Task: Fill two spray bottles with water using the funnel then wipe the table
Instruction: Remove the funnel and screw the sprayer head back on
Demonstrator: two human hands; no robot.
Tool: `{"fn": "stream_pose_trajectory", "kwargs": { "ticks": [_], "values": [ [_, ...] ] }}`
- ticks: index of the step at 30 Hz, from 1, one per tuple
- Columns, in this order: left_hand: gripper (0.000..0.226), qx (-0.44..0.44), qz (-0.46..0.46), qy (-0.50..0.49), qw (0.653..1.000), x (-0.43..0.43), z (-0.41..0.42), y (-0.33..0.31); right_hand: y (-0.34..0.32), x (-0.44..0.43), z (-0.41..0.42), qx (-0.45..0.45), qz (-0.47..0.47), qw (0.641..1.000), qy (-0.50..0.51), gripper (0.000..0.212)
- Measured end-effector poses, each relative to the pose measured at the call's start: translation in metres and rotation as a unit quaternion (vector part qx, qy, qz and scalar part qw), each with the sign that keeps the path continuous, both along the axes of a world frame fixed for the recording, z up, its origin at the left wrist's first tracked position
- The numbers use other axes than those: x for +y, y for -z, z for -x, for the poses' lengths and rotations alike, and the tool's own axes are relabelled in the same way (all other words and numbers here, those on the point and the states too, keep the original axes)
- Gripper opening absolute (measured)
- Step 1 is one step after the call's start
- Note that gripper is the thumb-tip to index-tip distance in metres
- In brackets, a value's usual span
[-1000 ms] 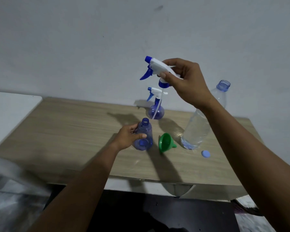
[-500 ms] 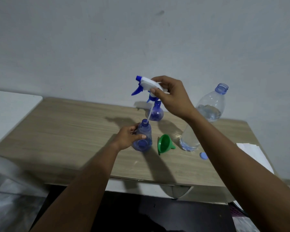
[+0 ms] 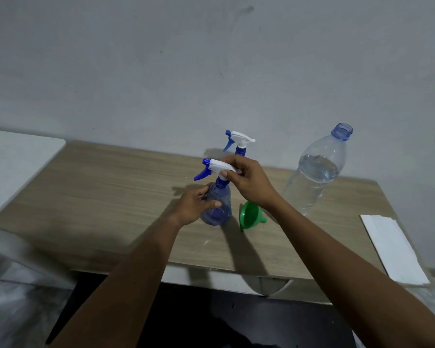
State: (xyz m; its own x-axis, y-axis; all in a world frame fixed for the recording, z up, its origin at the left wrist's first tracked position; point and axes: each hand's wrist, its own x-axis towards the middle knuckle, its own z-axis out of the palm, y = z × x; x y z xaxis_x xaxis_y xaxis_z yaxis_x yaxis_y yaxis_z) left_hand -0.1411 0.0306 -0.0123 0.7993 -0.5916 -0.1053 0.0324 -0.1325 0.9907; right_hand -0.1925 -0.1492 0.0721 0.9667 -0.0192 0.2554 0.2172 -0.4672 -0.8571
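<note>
Table [image 3: 111, 197]: open water btl [image 3: 314, 177] nr back-right edge, spray btl [image 3: 220, 199] mid-table. L hand [image 3: 192, 205] grips its body, R hand [image 3: 251, 183] pinches trigger head [image 3: 216, 167] at the neck; funnel [image 3: 248, 218] lies beside. Likely risk: a crooked twist cross-threads it or tips the btl.

The left forearm [image 3: 136, 259] and right forearm [image 3: 337, 252] are bare along all their visible length, from the frame's lower edge up. The left grip [image 3: 195, 204] and right grip [image 3: 250, 184] are bare too; a short thumbnail [image 3: 224, 174] shows on the right one.
</note>
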Motion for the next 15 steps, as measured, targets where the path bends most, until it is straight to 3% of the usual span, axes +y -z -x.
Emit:
{"fn": "stream_pose_trajectory", "kwargs": {
  "ticks": [15],
  "values": [
    [0.052, 0.005, -0.025, -0.008, 1.000, 0.0004, 0.0002, -0.0015, -0.0003, 0.0045, -0.0040, -0.002, 0.000, 1.000, -0.028, 0.018]
  ]
}}
